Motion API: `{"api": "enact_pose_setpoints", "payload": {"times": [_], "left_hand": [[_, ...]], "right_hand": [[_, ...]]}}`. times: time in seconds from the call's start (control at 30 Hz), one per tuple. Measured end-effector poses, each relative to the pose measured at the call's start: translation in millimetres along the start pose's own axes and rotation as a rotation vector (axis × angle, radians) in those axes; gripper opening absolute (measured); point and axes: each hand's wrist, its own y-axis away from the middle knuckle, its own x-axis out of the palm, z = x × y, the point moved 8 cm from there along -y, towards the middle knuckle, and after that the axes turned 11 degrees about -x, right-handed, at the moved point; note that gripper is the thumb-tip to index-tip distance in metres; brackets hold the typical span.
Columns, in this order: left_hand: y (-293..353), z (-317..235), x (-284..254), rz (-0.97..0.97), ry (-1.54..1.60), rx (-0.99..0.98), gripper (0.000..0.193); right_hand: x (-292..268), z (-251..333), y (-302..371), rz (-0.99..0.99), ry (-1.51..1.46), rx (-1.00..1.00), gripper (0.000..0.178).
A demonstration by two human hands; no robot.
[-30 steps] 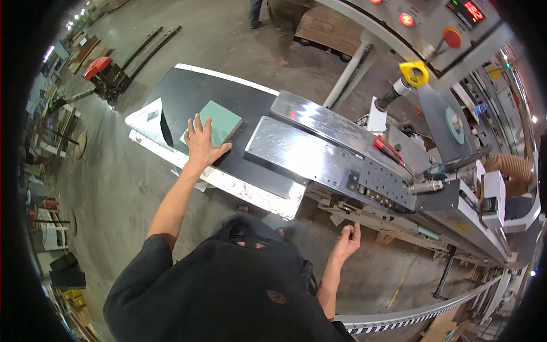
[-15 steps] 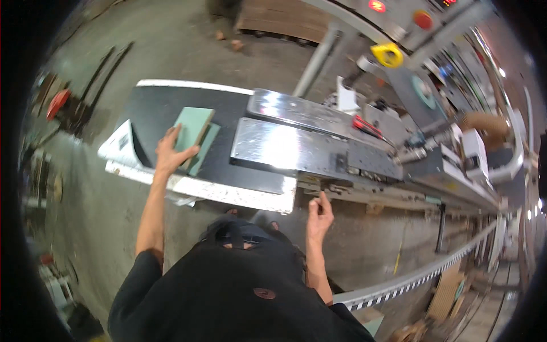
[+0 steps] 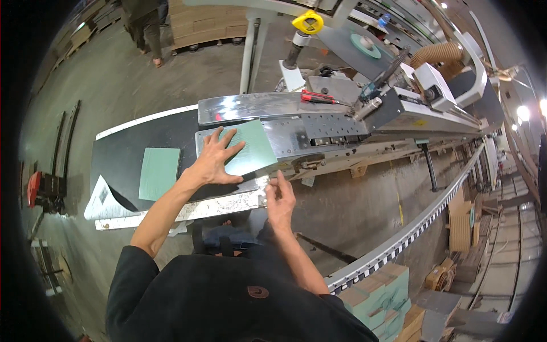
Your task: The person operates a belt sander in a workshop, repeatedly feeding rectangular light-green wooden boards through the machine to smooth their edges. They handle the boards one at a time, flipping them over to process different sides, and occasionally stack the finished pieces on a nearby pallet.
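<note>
On the black counter (image 3: pixel 122 142): green panel (image 3: pixel 159 174) | left hand (image 3: pixel 213 159) spread wide on second panel (image 3: pixel 256 149), over steel (image 3: pixel 292 135) | right hand (image 3: pixel 280 202) half-curled, hold unclear | grey floor (image 3: pixel 74 148) around

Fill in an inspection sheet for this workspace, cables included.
Surface: black table, pale worn edge; metal plates to its right.
Work: one green panel over the nearer plate; second green panel flat on the table.
Clutter: curled white sheet at the table's left end; red-handled tool on the machine.
Hands: left hand spread on the first panel; right hand by its near edge, fingers bent, contact unclear.
Cables: none certain; ribbed tan hose present.
Surroundings: red pallet truck, brown stack, another person's legs.
</note>
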Motion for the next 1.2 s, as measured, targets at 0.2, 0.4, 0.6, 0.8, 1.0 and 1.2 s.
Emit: {"api": "enact_pose_setpoints", "payload": {"times": [0.2, 0.4, 0.6, 0.8, 1.0, 1.2], "left_hand": [[-1.3, 9.6, 9.5, -0.163, 0.031, 0.029, 0.078], [26.6, 21.9, 1.7, -0.318, 0.047, -0.047, 0.079], [52.3, 44.9, 10.6, -0.238, 0.084, -0.126, 0.064], [56.1, 42.4, 13.9, -0.280, 0.105, -0.068, 0.059], [57.2, 45.0, 18.9, -0.322, 0.099, -0.037, 0.060], [56.9, 41.6, 16.6, -0.325, 0.114, -0.035, 0.063]], "right_hand": [[34.5, 0.9, -0.2, -0.060, 0.133, -0.136, 0.064], [70.2, -7.0, 5.6, -0.106, 0.112, -0.130, 0.089], [85.4, -0.4, 2.0, -0.098, 0.188, -0.136, 0.103], [85.9, 1.0, 3.3, -0.085, 0.234, -0.155, 0.107], [86.5, 1.0, 3.2, -0.062, 0.218, -0.130, 0.106], [84.4, 4.1, 0.4, -0.017, 0.210, -0.043, 0.103]]}}
